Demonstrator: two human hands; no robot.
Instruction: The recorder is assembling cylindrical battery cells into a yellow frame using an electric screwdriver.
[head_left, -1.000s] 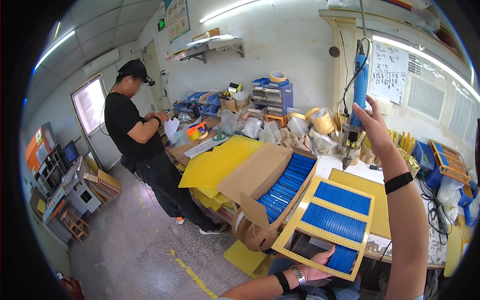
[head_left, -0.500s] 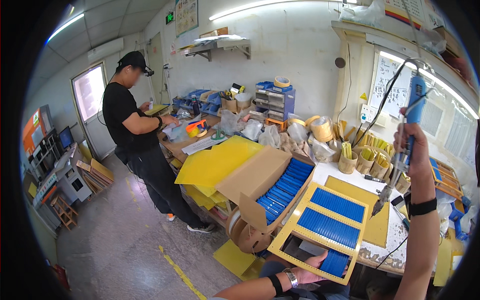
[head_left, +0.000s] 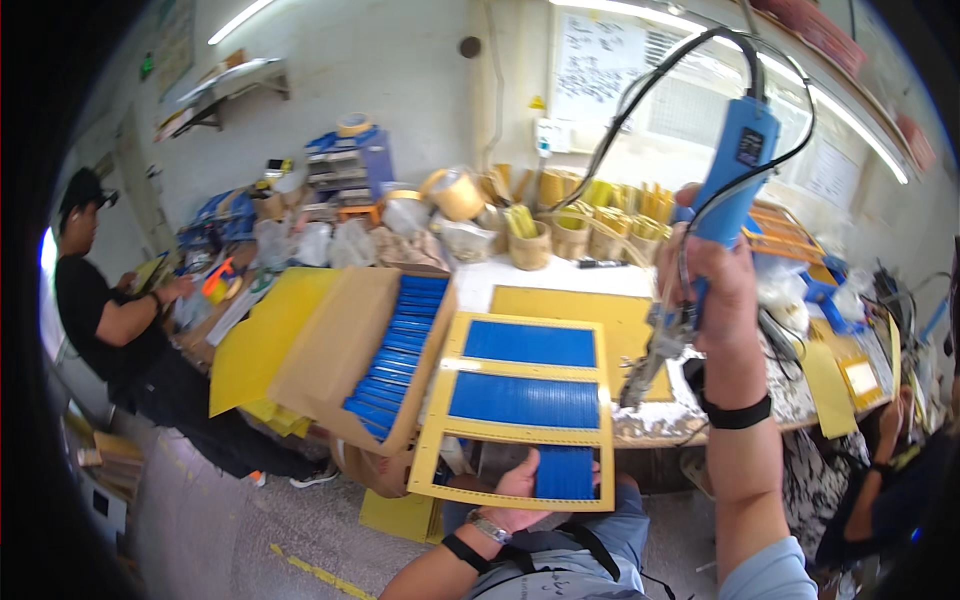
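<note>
Held over the lap and the front edge of the worktable (head_left: 595, 283), a yellow frame (head_left: 530, 434) with three long openings. Two of them packed with blue strips (head_left: 525, 402); in the nearest, only a block at the right end, with a gap to its left. At the near rail, the left hand (head_left: 512, 495), closed on the frame, thumb against the strips. Higher and to the right, the right hand (head_left: 722, 285), wrapped round a blue electric screwdriver (head_left: 738, 165), metal tip slanting down and leftward. Impossible to tell any contact between tip and table.

Just left of the frame, an open cardboard box (head_left: 335, 340) with more blue strips inside; beyond its flap, loosely stacked yellow sheets (head_left: 270, 335). Behind the frame, flat on the white, chipped tabletop, a yellow board (head_left: 630, 335). Farther back, a dark marker (head_left: 600, 264) and round holders (head_left: 528, 247) full of yellow slips. Toward the wall, plastic bags (head_left: 350, 245) and a small drawer cabinet (head_left: 350, 170). Higher up, on the pale wall, a shelf (head_left: 225, 90) and a written sheet (head_left: 600, 70). Far left, a co-worker (head_left: 95, 300) in black, above a grey floor (head_left: 250, 530) with a yellow line; far right, another person (head_left: 900, 490), partly cut off.
</note>
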